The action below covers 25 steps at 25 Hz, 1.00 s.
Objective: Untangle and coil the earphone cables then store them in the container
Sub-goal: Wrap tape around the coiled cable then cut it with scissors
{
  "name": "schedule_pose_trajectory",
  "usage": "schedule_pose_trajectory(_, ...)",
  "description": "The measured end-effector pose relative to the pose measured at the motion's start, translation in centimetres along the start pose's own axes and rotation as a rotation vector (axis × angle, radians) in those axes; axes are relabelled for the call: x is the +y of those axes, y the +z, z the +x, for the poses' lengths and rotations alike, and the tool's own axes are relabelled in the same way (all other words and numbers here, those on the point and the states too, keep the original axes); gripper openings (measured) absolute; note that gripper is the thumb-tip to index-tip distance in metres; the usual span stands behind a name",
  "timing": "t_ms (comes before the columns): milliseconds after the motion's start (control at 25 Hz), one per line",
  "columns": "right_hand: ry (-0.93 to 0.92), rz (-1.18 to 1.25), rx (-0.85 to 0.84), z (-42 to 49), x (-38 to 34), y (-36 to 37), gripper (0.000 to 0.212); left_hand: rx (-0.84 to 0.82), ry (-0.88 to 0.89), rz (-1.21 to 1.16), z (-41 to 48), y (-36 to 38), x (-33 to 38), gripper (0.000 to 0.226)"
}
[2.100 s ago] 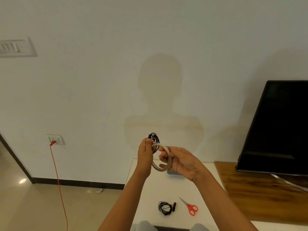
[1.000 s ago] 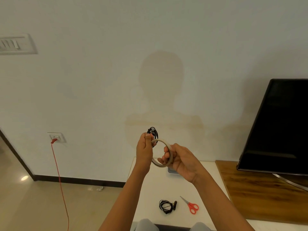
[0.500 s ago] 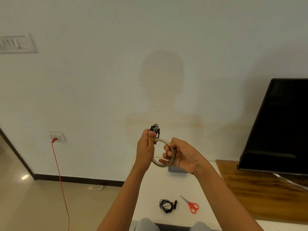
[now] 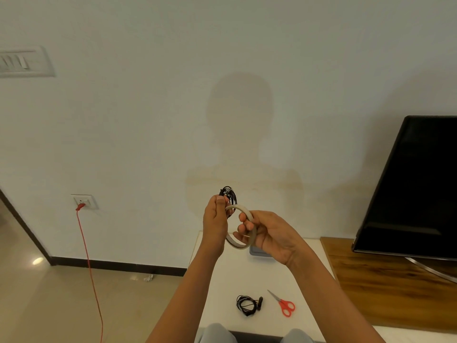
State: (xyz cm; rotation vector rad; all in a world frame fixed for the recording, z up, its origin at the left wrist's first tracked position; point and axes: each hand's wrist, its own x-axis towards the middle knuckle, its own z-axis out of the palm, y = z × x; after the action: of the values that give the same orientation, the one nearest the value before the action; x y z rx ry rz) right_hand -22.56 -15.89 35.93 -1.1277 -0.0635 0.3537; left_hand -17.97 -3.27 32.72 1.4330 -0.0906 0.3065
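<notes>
Two hands are raised in front of the white wall, above the far part of the white worktop (image 4: 220,293). The left hand (image 4: 214,219) pinches a small bundle of black earphone cable (image 4: 229,194) between thumb and fingers; the cable is wound into a tight coil that sticks up above the fingertips, with a pale spot among the loops. The right hand (image 4: 270,235) curls its fingers through a thin beige ring (image 4: 238,245), gripping its right side, and the ring's left edge sits just beside the left hand. A second black earphone coil (image 4: 246,305) lies flat on the near worktop, with red-handled scissors (image 4: 285,306) just to its right. A grey container (image 4: 257,252) shows partly behind the right hand. A dark television (image 4: 415,189) stands at far right.
</notes>
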Motion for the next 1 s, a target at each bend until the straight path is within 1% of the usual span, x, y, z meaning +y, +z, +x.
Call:
schedule_pose_trajectory(80, -0.027, -0.013, -0.009, -0.06, 0.14, 0.09, 0.028, 0.001, 0.003, -0.002, -0.01, -0.07, -0.03, 0.028)
schedule_pose_trajectory(240, -0.079, -0.034, -0.016, -0.32, 0.58, 0.11, 0.034, 0.003, 0.026, 0.03, 0.3, -0.34, 0.2, 0.028)
schedule_pose_trajectory(400, -0.011, 0.082, 0.028, -0.04, 0.34, 0.25, 0.036, -0.025, 0.072, 0.076, 0.3, -0.59, 0.42, 0.029)
schedule_pose_trajectory(480, 0.014, 0.097, 0.048, 0.2, 0.16, 0.43, 0.035, -0.019, 0.073, 0.082, 0.31, -0.59, 0.33, 0.029)
schedule_pose_trajectory(680, -0.008, 0.091, 0.006, 0.07, 0.2, 0.51, 0.033, 0.008, 0.057, 0.04, 0.26, -0.39, 0.4, 0.028)
schedule_pose_trajectory(1000, -0.047, 0.07, -0.024, -0.11, 0.2, 0.56, 0.031, 0.003, 0.047, 0.05, 0.34, -0.43, 0.33, 0.027)
